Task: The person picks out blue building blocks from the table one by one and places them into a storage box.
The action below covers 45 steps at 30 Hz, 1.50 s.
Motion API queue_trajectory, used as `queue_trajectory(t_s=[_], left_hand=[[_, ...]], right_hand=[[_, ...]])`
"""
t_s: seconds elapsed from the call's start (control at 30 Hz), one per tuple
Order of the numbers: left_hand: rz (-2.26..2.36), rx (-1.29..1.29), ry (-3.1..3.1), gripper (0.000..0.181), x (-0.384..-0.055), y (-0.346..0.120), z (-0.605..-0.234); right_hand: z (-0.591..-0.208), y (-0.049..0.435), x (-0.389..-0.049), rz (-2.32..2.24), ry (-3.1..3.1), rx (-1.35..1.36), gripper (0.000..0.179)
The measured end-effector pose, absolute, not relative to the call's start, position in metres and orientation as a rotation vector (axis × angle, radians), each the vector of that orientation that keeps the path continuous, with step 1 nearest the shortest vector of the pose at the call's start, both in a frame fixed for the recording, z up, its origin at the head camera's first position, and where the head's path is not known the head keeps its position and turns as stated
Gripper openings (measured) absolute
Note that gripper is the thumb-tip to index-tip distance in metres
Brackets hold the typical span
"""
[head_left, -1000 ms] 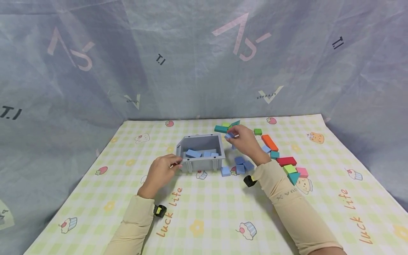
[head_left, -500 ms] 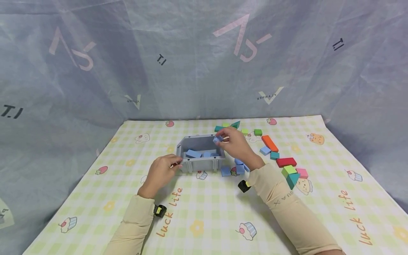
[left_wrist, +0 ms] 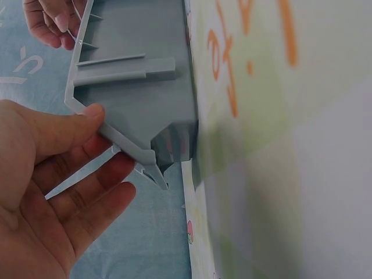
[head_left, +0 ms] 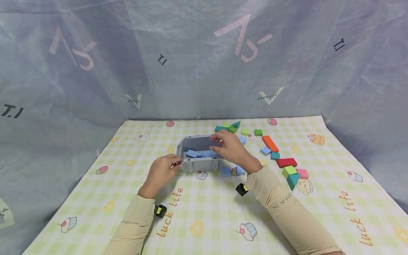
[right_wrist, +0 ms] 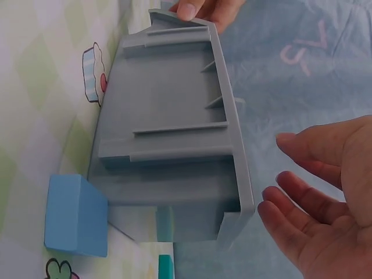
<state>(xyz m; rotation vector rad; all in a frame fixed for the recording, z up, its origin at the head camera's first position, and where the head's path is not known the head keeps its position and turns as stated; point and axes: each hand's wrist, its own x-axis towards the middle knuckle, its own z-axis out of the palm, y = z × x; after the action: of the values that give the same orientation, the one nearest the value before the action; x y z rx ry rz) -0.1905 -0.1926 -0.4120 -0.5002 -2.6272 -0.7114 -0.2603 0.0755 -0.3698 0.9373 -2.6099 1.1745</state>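
A grey plastic storage bin (head_left: 201,165) stands on the table with several light blue blocks (head_left: 192,153) inside. My left hand (head_left: 162,171) pinches its left front rim; in the left wrist view the thumb (left_wrist: 87,116) lies on one side of the rim and fingers on the other. Above the bin's right end hovers my right hand (head_left: 231,147), fingers apart and nothing between them. The right wrist view shows that hand (right_wrist: 325,197) beside the rim with a gap between thumb and fingertips. Just right of the bin lies a blue block (head_left: 226,171), with another blue block (head_left: 240,170) partly hidden behind the right wrist.
Behind the right hand lie teal and green blocks (head_left: 233,129). Farther right is a scattered line of blocks: an orange block (head_left: 270,143), a red block (head_left: 287,163), a pink block (head_left: 302,173) and a teal triangle (head_left: 293,181). A checked cloth (head_left: 204,205) covers the table.
My right hand has carried a blue block leftward from the right side to over the bin and let it go inside. The left hand has stayed on the rim.
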Motion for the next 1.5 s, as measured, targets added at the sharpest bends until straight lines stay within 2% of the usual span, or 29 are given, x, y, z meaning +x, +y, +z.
queue_trajectory(t_s=[0.37,0.83,1.27,1.5], left_hand=[[-0.71,-0.5,-2.62,0.019,-0.19,-0.193,-0.412],[-0.702,-0.489,-2.624,0.018,-0.189,-0.192,-0.41],[-0.717,-0.487,-2.622,0.022,-0.189,-0.191,-0.41],[-0.716,-0.484,-2.628,0.021,-0.19,-0.191,-0.409]], right_hand=[[-0.367,0.075,-0.26,1.014,-2.716,0.978,0.024],[-0.363,0.086,-0.265,1.07,-2.728,0.94,0.027],[-0.357,0.123,-0.285,0.891,-2.78,0.758,0.031],[-0.366,0.146,-0.301,0.856,-2.874,0.643,0.032]])
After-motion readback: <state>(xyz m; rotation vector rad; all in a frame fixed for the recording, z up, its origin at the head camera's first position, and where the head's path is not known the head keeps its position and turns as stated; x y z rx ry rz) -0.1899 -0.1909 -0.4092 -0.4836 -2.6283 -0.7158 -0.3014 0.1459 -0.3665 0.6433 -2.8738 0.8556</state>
